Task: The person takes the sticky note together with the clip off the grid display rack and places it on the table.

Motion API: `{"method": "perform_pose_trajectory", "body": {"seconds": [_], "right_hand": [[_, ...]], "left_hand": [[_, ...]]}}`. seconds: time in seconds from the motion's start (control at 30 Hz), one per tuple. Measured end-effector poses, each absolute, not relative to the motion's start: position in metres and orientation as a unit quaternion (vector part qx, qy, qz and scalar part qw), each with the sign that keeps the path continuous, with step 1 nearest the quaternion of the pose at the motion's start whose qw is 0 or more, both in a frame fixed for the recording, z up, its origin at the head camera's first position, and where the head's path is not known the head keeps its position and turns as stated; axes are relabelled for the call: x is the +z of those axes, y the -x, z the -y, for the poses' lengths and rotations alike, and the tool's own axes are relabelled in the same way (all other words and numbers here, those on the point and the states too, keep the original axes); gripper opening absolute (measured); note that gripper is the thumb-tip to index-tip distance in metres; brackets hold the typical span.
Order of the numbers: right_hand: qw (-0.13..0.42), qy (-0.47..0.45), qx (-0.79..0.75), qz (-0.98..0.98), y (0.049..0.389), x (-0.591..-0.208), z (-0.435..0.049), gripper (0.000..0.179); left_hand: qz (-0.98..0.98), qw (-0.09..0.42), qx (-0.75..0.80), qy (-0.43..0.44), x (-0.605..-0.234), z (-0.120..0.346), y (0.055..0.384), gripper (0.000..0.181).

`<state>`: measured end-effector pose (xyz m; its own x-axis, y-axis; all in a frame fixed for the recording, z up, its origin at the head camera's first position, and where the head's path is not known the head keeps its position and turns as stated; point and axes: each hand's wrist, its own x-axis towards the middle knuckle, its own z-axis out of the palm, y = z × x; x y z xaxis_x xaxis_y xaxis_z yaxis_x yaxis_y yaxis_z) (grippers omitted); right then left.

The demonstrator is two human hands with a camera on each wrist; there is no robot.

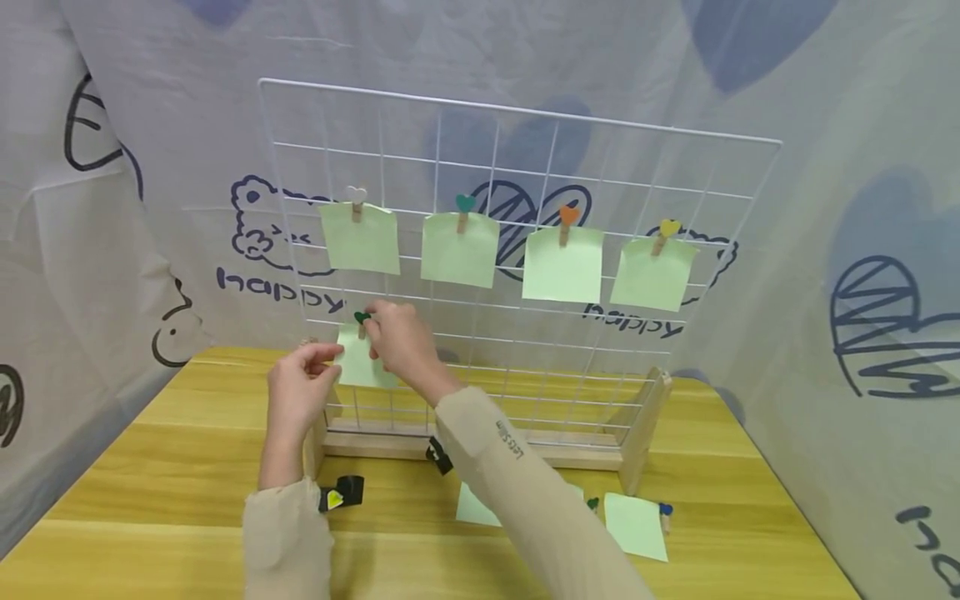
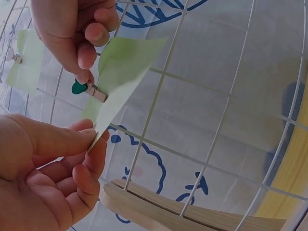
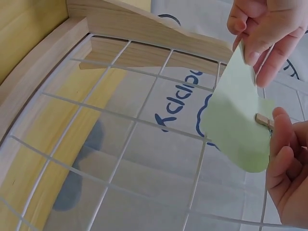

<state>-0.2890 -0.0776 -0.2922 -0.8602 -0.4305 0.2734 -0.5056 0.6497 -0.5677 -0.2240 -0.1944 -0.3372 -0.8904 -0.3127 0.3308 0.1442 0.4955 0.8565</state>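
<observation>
A pale green sticky note hangs at the lower left of a white wire grid. My left hand pinches its left edge between thumb and fingers. At the note's top is a small wooden clothespin with a dark green heart, whose heart end my right hand pinches. In the right wrist view the clothespin's wooden tip lies over the note, which bends away from the wires. Above, several notes hang in a row, each under a heart clothespin, such as the orange one.
The grid stands in a wooden base on a yellow wood-grain table. In front lie loose green notes, a blue-topped clothespin and black pieces. A patterned cloth hangs behind.
</observation>
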Motion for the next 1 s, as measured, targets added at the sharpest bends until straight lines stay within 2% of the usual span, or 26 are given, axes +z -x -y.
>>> {"method": "perform_pose_trajectory", "body": {"seconds": [0.33,1.0], "right_hand": [[0.09,-0.26,0.382,0.882,0.287,-0.297,0.077,0.016],[0.227,-0.305,0.294,0.877,0.283,-0.303,0.074,0.011]], "left_hand": [[0.831,0.235,-0.502,-0.051,-0.338,0.192,0.227,0.022],[0.819,0.246,-0.514,-0.065,-0.339,0.19,0.225,0.022]]}}
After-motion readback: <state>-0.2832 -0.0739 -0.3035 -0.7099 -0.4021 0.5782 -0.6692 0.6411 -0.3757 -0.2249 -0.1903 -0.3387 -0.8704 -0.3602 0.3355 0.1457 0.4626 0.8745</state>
